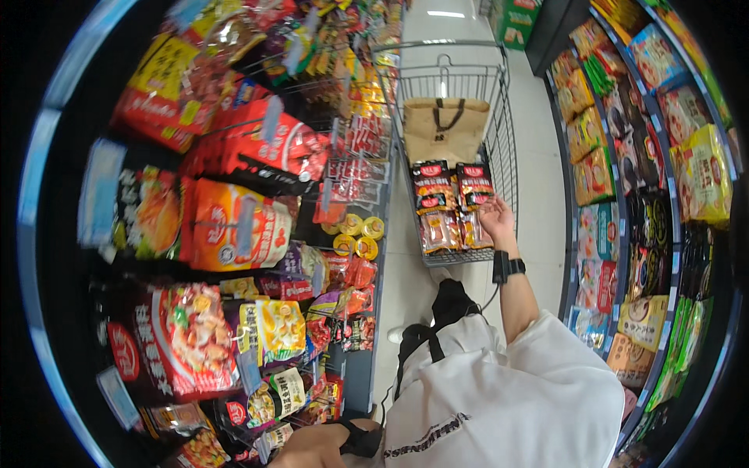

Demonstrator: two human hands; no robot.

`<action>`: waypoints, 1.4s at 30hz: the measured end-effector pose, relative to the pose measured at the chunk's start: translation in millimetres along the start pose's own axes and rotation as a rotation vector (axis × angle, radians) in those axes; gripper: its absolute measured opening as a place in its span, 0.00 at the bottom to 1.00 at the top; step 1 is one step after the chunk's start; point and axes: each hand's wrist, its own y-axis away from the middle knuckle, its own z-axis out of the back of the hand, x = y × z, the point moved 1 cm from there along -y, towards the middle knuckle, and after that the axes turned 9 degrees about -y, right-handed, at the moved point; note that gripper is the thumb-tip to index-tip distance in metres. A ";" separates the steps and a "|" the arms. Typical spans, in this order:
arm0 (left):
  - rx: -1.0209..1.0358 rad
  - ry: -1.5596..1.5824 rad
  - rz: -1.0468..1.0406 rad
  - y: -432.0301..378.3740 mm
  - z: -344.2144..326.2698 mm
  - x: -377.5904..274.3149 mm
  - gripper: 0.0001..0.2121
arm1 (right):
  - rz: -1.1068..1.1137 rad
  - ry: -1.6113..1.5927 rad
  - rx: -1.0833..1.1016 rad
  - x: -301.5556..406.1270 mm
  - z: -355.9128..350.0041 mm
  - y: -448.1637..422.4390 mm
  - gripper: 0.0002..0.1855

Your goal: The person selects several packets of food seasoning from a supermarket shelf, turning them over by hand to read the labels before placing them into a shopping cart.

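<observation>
My right hand (495,216) is over the right side of a grey wire shopping cart (508,146), at the edge of a dark seasoning packet (474,184); whether it grips the packet cannot be told. Beside that lies another dark packet with a red logo (433,187). Two packets with clear windows, one at the left (440,231), lie nearer to me. A brown paper bag with dark handles (445,131) stands behind them in the cart. My left hand is out of view; only the left forearm and its dark wrist strap show at the bottom, beside the left shelf.
Shelves at the left hold many hanging food packets, among them an orange and white pouch (240,225) and yellow-lidded tubs (354,234). Shelves of bagged food, with a yellow bag (699,175), line the right. A green box (518,20) stands beyond the cart on the tiled floor.
</observation>
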 end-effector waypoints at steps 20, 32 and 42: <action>-1.118 -1.132 1.080 119.0 100.9 127.2 0.20 | -0.144 1.303 -0.732 10.1 247.0 -101.3 0.03; -1.086 -1.241 1.191 130.6 114.1 111.1 0.16 | -0.254 2.077 -0.448 35.3 300.2 -131.1 0.09; -1.049 -1.335 1.090 123.3 79.2 67.2 0.20 | 0.050 1.724 -0.294 62.6 111.4 -125.7 0.05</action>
